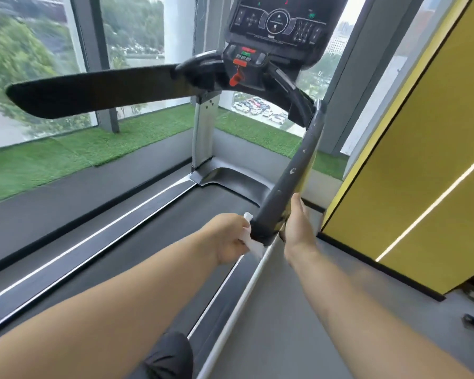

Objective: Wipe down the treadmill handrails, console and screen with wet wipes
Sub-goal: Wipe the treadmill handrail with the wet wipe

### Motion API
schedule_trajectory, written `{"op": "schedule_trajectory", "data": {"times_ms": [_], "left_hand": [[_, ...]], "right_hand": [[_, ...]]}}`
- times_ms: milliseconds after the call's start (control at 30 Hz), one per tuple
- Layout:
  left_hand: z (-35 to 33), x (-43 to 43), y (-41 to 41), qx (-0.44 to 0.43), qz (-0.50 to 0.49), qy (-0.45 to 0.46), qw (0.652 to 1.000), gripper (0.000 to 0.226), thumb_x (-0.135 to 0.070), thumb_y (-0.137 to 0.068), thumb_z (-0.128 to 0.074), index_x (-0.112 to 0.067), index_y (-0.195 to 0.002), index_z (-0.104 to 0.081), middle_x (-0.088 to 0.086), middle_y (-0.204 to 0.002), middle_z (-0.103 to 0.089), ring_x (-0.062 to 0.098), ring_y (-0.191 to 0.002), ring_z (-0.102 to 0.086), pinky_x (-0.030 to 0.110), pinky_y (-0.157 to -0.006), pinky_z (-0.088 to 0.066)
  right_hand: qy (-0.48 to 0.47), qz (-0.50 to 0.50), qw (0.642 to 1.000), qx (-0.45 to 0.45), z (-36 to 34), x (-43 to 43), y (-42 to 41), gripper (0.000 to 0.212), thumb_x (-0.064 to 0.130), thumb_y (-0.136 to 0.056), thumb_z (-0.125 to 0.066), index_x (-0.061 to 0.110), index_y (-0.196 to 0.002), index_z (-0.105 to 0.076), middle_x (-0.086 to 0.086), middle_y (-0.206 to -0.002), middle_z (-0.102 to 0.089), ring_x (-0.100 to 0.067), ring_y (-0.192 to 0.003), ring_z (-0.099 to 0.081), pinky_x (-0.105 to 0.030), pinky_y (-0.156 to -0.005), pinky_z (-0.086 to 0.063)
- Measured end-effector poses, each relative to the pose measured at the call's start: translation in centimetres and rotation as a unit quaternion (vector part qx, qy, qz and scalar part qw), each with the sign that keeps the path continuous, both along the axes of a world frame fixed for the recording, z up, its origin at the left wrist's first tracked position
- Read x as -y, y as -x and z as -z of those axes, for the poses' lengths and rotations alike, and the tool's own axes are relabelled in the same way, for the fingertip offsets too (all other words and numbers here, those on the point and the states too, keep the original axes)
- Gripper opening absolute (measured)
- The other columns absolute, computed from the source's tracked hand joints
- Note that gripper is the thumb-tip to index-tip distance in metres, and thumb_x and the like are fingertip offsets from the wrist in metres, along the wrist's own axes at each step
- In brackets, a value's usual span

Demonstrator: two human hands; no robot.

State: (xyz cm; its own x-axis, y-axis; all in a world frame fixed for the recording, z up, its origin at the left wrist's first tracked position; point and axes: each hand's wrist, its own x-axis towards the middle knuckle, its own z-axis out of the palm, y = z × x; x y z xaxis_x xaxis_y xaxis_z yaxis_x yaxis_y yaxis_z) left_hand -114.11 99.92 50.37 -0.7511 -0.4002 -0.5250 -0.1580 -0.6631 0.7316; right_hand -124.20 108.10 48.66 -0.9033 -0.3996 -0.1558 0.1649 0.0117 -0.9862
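The treadmill's right handrail (290, 170), black and scuffed, runs from the console down toward me. My left hand (230, 239) grips a white wet wipe (251, 240) against the near end of that rail. My right hand (298, 222) lies along the rail's right side near the end; its fingers are partly hidden behind the rail. The left handrail (93, 91) stretches out to the left. The console (244, 64) with red and green buttons and the dark screen (278, 20) stand at the top.
The treadmill belt (148, 242) lies below between grey side rails. A yellow wall panel (408, 173) stands close on the right. Windows and a strip of green turf (80, 154) run behind. A red safety clip (237, 77) hangs from the console.
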Motion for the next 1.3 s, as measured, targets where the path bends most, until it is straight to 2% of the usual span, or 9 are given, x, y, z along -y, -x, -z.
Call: {"op": "schedule_trajectory", "data": {"times_ms": [233, 367, 500, 633, 733, 867, 1000, 1100, 1300], "left_hand": [[-3.6, 1.8, -1.4, -0.092, 0.002, -0.063, 0.994, 0.036, 0.007, -0.093, -0.027, 0.012, -0.123, -0.047, 0.028, -0.121, -0.05, 0.04, -0.109, -0.056, 0.04, -0.065, -0.057], [-5.1, 0.1, -0.2, -0.106, 0.03, -0.024, 0.994, 0.027, -0.001, -0.094, -0.034, 0.006, -0.117, -0.048, 0.021, -0.107, -0.049, 0.03, -0.081, -0.056, 0.031, -0.056, -0.056], [-5.1, -1.1, 0.8, -0.05, 0.044, 0.102, 0.993, 0.019, -0.005, -0.094, -0.045, 0.001, -0.107, -0.058, 0.016, -0.092, -0.057, 0.025, -0.068, -0.058, 0.025, -0.052, -0.051], [-4.8, -0.5, 1.6, -0.002, 0.085, 0.327, 0.941, 0.019, -0.01, -0.095, -0.046, -0.014, -0.097, -0.064, 0.005, -0.085, -0.061, 0.018, -0.073, -0.058, 0.028, -0.064, -0.055], [-4.4, 1.0, 2.5, 0.01, 0.061, 0.387, 0.92, 0.019, -0.011, -0.096, -0.044, -0.018, -0.098, -0.062, 0.004, -0.088, -0.065, 0.017, -0.069, -0.063, 0.031, -0.067, -0.058], [-3.3, 3.0, 4.0, 0.033, 0.056, 0.43, 0.9, 0.023, -0.01, -0.097, -0.04, -0.018, -0.103, -0.061, 0.002, -0.091, -0.068, 0.017, -0.068, -0.061, 0.033, -0.065, -0.056], [-2.3, 4.7, 5.5, 0.057, 0.045, 0.43, 0.9, 0.025, -0.014, -0.097, -0.04, -0.022, -0.099, -0.063, -0.003, -0.09, -0.069, 0.014, -0.072, -0.063, 0.03, -0.065, -0.055], [-1.8, 5.2, 6.6, 0.075, 0.046, 0.403, 0.911, 0.025, -0.015, -0.097, -0.039, -0.021, -0.101, -0.063, -0.003, -0.09, -0.069, 0.015, -0.077, -0.063, 0.033, -0.07, -0.056], [-1.4, 4.4, 7.6, 0.109, 0.058, 0.369, 0.921, 0.027, -0.015, -0.097, -0.04, -0.02, -0.102, -0.066, -0.001, -0.088, -0.065, 0.013, -0.071, -0.059, 0.023, -0.055, -0.054]], "right_hand": [[0.021, -0.049, 0.99, -0.13, -1.6, -3.0, -2.5, 0.046, 0.039, -0.098, -0.043, 0.022, -0.141, -0.038, 0.006, -0.14, -0.044, -0.013, -0.127, -0.045, -0.036, -0.103, -0.043], [0.084, -0.12, 0.984, -0.104, -3.4, -3.8, -3.3, 0.065, 0.052, -0.077, -0.057, 0.028, -0.135, -0.04, 0.007, -0.126, -0.054, -0.012, -0.111, -0.057, -0.032, -0.087, -0.054], [0.07, -0.097, 0.992, -0.027, -4.0, -3.9, -1.3, 0.032, 0.012, -0.083, -0.071, 0.013, -0.113, -0.061, -0.004, -0.099, -0.072, -0.019, -0.09, -0.068, -0.036, -0.082, -0.057], [-0.006, -0.057, 0.986, -0.155, -3.5, -3.6, 1.7, 0.021, 0.003, -0.083, -0.068, 0.024, -0.083, -0.065, 0.004, -0.08, -0.07, -0.014, -0.079, -0.063, -0.031, -0.075, -0.053], [-0.109, -0.062, 0.93, -0.345, -3.1, -2.4, 3.7, 0.014, 0.014, -0.086, -0.066, 0.026, -0.079, -0.07, 0.006, -0.081, -0.067, -0.014, -0.081, -0.062, -0.031, -0.076, -0.05], [-0.17, -0.151, 0.798, -0.559, -1.5, -0.7, 5.6, 0.016, 0.012, -0.081, -0.06, 0.01, -0.087, -0.075, -0.003, -0.091, -0.065, -0.018, -0.087, -0.059, -0.031, -0.078, -0.051], [-0.193, -0.184, 0.7, -0.663, -0.1, -0.5, 6.9, 0.044, 0.048, -0.084, -0.053, 0.012, -0.098, -0.073, -0.003, -0.103, -0.059, -0.018, -0.094, -0.048, -0.029, -0.085, -0.045], [-0.176, -0.209, 0.683, -0.677, -0.2, -0.4, 7.3, 0.049, 0.055, -0.087, -0.05, 0.012, -0.099, -0.072, -0.002, -0.099, -0.056, -0.017, -0.09, -0.045, -0.027, -0.081, -0.044], [-0.112, -0.217, 0.635, -0.733, -0.4, -0.5, 9.0, 0.022, 0.013, -0.089, -0.059, 0.007, -0.105, -0.072, -0.003, -0.082, -0.06, -0.021, -0.079, -0.053, -0.033, -0.07, -0.05]]}}
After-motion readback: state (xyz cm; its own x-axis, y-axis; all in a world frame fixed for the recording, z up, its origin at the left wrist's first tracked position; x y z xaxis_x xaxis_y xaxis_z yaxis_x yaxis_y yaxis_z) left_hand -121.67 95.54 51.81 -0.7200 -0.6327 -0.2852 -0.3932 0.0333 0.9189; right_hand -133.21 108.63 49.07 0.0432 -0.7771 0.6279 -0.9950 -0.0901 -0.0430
